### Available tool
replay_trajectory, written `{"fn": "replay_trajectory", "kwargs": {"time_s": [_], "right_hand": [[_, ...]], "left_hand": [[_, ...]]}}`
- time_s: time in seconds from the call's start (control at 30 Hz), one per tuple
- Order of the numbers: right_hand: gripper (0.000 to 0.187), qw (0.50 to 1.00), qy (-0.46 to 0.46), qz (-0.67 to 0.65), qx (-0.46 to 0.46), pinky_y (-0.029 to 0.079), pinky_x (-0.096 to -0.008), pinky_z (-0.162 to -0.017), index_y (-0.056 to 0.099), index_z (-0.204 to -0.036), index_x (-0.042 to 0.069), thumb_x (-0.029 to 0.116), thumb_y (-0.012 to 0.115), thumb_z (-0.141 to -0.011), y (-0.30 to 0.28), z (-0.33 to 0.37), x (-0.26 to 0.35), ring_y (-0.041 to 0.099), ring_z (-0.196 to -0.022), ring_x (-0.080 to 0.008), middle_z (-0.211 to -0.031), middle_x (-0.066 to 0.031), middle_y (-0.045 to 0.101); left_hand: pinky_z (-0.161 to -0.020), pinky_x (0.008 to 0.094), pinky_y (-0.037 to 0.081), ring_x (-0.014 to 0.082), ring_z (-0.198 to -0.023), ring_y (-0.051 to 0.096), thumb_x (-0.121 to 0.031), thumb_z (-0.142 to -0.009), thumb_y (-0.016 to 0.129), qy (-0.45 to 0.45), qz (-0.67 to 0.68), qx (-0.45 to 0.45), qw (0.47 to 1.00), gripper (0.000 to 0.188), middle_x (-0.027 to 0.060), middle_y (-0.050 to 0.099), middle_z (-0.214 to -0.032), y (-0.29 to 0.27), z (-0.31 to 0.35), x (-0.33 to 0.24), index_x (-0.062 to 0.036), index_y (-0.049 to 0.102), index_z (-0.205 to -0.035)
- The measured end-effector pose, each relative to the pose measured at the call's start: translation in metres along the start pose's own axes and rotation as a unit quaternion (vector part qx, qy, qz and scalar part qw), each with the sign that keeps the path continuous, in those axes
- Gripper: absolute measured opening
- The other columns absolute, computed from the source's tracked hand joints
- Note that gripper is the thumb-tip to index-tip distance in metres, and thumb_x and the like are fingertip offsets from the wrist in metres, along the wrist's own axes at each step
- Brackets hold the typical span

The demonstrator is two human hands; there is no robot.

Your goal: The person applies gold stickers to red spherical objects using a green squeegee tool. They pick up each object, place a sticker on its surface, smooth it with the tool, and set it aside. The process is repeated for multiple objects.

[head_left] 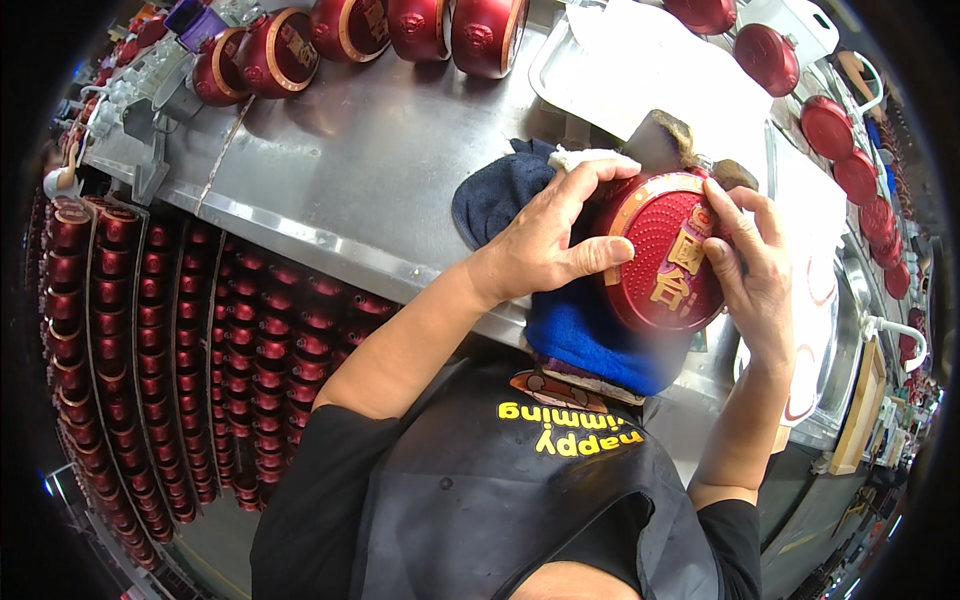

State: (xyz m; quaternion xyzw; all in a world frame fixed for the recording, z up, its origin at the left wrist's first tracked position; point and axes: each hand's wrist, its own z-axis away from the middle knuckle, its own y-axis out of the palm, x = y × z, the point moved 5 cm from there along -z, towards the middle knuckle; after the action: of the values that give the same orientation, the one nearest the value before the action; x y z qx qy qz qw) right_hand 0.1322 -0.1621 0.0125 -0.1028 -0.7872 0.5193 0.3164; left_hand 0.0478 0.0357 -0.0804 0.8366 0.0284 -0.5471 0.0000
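Two hands steady one red round jar (668,262) on blue cloth (585,335) cushioning the bench (350,170): left hand (545,245) clasps its left rim, right hand (750,265) its right side.

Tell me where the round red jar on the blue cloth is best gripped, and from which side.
Probably by its gold-edged rim, one hand from each side. The red jar lies tilted on the blue cloth with its flat, bumpy face up, so the face gives little to pinch. The left hand and right hand already sit at opposite edges, thumbs on the face, which suits its round, wide shape.
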Motion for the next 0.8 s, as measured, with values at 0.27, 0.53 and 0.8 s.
{"fn": "replay_trajectory", "kwargs": {"time_s": [0.27, 0.53, 0.8], "right_hand": [[0.042, 0.999, -0.034, 0.001, -0.014, 0.051, -0.0414, -0.095, 0.066, -0.136, 0.007, 0.018, 0.071, -0.095, -0.005, -0.003, 0.007, 0.061, -0.109, -0.0332, -0.119, -0.0149, 0.059], [0.045, 0.995, 0.004, -0.069, -0.066, 0.051, -0.0406, -0.096, 0.060, -0.144, 0.006, 0.024, 0.063, -0.103, -0.003, 0.017, -0.014, 0.059, -0.115, -0.0321, -0.125, -0.0166, 0.058], [0.045, 0.985, 0.038, -0.148, -0.075, 0.048, -0.0413, -0.103, 0.062, -0.142, 0.003, 0.026, 0.063, -0.103, 0.002, 0.038, -0.024, 0.056, -0.121, -0.0333, -0.132, -0.0185, 0.055]], "left_hand": [[-0.119, 0.0512, 0.028, 0.0399, -0.135, 0.042, -0.068, -0.099, 0.049, 0.152, -0.340, -0.034, 0.927, 0.081, 0.0197, 0.052, -0.151, 0.002, 0.024, -0.044, -0.0077, 0.051, -0.152], [-0.118, 0.0537, 0.025, 0.0351, -0.130, 0.046, -0.064, -0.105, 0.036, 0.156, -0.408, 0.047, 0.898, 0.074, 0.0099, 0.070, -0.127, -0.003, -0.017, -0.057, -0.0089, 0.056, -0.149], [-0.117, 0.0528, 0.028, 0.0310, -0.129, 0.051, -0.057, -0.105, 0.046, 0.218, -0.402, 0.151, 0.877, 0.061, 0.0085, 0.077, -0.092, 0.016, -0.076, -0.062, -0.0123, 0.063, -0.142]]}}
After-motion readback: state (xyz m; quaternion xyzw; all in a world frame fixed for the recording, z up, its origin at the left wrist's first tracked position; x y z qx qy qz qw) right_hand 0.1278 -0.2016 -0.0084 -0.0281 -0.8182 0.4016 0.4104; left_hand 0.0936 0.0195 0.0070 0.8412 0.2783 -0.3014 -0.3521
